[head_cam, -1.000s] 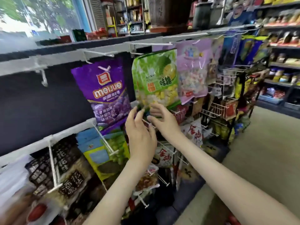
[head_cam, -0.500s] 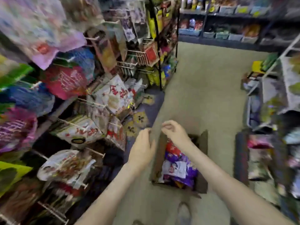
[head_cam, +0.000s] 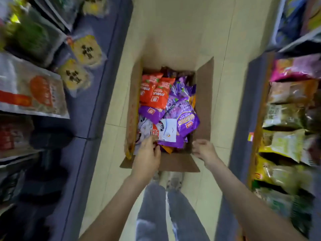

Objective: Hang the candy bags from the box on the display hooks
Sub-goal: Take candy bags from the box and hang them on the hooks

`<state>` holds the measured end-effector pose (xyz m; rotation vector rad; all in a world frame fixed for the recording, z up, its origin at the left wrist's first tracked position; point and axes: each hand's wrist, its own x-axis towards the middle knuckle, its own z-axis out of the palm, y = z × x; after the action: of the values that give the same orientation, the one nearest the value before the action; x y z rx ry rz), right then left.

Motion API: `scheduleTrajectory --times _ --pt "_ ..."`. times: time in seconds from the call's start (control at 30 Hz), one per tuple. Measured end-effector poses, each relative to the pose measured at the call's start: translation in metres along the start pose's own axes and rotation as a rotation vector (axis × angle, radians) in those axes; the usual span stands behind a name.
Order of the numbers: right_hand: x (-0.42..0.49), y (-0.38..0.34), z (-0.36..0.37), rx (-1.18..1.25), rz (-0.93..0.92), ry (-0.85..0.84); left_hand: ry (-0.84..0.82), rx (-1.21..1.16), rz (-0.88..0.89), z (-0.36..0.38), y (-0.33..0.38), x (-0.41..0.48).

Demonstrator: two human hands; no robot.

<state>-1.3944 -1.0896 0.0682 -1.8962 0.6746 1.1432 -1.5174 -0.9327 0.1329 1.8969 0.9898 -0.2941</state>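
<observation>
Since the earlier frame my view has tipped from the aisle to straight down over the cardboard box [head_cam: 173, 162], which now fills the centre of the frame. Nearest, at the bottom, I see jeans [head_cam: 152, 206] and shoes [head_cam: 173, 180] on the pale floor [head_cam: 173, 23]. Just above them, my left hand [head_cam: 147, 153] reaches in over the box's near edge, fingers closing on a white candy bag [head_cam: 165, 131]; I cannot tell if the grip is firm. My right hand [head_cam: 205, 150] is loosely curled, empty, at the near right corner by the flap. Further in lie purple bags [head_cam: 185, 117], then orange bags [head_cam: 156, 91] at the far left. Blurred racks of hanging packets [head_cam: 34, 91] flank both sides.
</observation>
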Motion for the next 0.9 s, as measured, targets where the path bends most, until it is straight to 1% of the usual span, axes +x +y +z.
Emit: scheduleTrajectory --times 0.1,0.27,0.33,0.4,0.47,0.5,0.57,0.67,0.73,0.8,0.9 --pt "0.068 0.031 0.023 0.116 0.131 0.004 -0.015 -0.013 -0.022 0.042 -0.034 0.037" --pt "0.153 0.052 0.063 0.307 0.21 0.023 -0.057 -0.019 -0.047 0.093 -0.074 0.078" --pt "0.174 0.052 0.075 0.394 0.227 0.073 -0.064 -0.031 -0.048 0.106 -0.083 0.087" --pt "0.184 0.051 0.083 0.483 0.244 0.179 -0.066 -0.034 -0.066 0.113 -0.09 0.092" --pt "0.182 0.053 0.088 0.494 0.232 0.242 -0.072 -0.038 -0.073 0.116 -0.095 0.091" --pt "0.179 0.054 0.089 0.474 0.177 0.249 -0.081 -0.035 -0.074 0.116 -0.094 0.089" --pt "0.168 0.053 0.088 0.379 -0.024 0.272 -0.098 -0.014 -0.076 0.111 -0.089 0.082" --pt "0.122 0.028 0.079 0.12 -0.325 0.324 -0.082 0.001 -0.059 0.094 -0.067 0.066" --pt "0.082 0.002 0.066 -0.055 -0.515 0.342 -0.058 -0.003 -0.009 0.074 -0.043 0.053" --pt "0.034 -0.026 0.047 -0.158 -0.637 0.329 -0.039 -0.021 0.048 0.051 -0.013 0.038" --pt "-0.047 -0.067 0.016 -0.245 -0.742 0.22 0.001 -0.054 0.135 0.005 0.038 0.011"
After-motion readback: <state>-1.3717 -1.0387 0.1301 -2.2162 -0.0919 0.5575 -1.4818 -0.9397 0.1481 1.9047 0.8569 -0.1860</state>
